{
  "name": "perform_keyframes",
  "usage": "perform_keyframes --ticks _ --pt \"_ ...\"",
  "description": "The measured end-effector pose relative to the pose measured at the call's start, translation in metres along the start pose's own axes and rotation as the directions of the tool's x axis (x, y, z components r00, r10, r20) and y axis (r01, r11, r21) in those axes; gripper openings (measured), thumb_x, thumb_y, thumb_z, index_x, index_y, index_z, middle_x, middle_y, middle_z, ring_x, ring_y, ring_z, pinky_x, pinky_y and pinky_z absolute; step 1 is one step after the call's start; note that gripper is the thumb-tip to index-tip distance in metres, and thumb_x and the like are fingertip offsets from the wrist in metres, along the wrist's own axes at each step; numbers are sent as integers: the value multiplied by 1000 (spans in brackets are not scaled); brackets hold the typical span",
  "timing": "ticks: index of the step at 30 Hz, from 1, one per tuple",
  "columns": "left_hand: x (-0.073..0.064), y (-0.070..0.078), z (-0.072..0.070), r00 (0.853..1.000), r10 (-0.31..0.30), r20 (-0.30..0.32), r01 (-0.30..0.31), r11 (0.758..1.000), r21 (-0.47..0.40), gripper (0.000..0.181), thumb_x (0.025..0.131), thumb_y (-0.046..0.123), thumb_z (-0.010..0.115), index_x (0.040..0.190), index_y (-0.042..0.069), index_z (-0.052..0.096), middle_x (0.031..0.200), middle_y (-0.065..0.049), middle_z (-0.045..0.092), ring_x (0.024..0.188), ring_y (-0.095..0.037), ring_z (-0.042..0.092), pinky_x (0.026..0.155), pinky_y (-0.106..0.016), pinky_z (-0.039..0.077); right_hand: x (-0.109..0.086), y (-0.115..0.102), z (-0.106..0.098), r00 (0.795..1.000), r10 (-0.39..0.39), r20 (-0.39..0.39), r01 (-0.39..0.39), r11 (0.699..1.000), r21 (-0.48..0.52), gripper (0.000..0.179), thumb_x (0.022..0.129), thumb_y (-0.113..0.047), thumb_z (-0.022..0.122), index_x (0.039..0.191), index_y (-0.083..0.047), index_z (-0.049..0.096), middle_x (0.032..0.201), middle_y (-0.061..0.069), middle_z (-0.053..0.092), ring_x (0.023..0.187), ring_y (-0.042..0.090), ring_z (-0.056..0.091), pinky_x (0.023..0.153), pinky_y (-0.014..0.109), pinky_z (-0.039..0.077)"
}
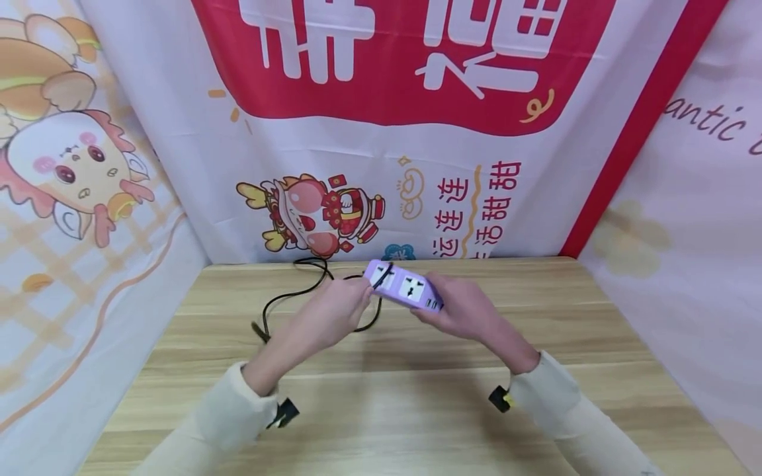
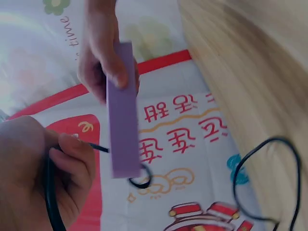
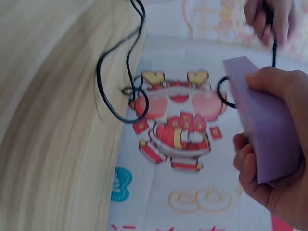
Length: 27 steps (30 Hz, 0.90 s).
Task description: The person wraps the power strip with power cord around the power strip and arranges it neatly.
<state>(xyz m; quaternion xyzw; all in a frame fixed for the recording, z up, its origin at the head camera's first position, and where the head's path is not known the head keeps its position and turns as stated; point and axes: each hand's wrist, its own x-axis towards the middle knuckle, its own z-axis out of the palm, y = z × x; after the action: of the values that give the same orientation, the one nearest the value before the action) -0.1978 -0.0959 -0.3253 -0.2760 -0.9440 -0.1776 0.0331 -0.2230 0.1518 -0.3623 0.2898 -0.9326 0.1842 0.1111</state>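
Observation:
A purple power strip [image 1: 405, 285] with white sockets is held above the table, tilted down toward the right. My right hand [image 1: 461, 307] grips its right end, thumb on one side and fingers curled round the other in the right wrist view. My left hand [image 1: 336, 307] is by the strip's left end and pinches the black cord [image 2: 98, 147] between thumb and curled fingers. A stretch of cord crosses the socket face, and a loop [image 3: 226, 91] hangs beside the strip. The strip's underside is hidden in the head view.
More black cord [image 1: 280, 297] lies in loose curves on the wooden table [image 1: 417, 410], left of the strip. A printed cloth [image 1: 321, 145] with red lettering hangs along the table's back edge. Patterned cloths [image 1: 113, 264] stand at both sides.

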Motion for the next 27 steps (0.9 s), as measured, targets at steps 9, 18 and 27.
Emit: perform_keyframes --ticks 9,18,27 --pt "-12 -17 52 987 145 -64 -157 830 -535 28 110 18 34 88 8 49 62 -4 55 51 -4 54 54 -25 48 7 14 -13 999 12 -52 1 971 238 64 85 -35 78 137 -5 56 121 14 70 97 22 67 81 39 57" --pt "-12 -35 80 985 171 -17 -144 769 -622 31 110 20 32 87 6 48 66 -1 50 55 -16 55 53 -26 49 1 21 -19 997 68 40 -76 955 288 66 86 -39 76 142 -15 54 126 10 67 100 20 63 83 36 52" --pt "-3 -53 93 978 205 45 -139 793 -594 28 107 7 37 83 6 52 68 3 47 59 -5 43 55 -19 38 -8 12 -29 994 -47 98 12 944 331 50 84 -36 75 127 -13 64 105 0 69 88 13 61 75 30 51"
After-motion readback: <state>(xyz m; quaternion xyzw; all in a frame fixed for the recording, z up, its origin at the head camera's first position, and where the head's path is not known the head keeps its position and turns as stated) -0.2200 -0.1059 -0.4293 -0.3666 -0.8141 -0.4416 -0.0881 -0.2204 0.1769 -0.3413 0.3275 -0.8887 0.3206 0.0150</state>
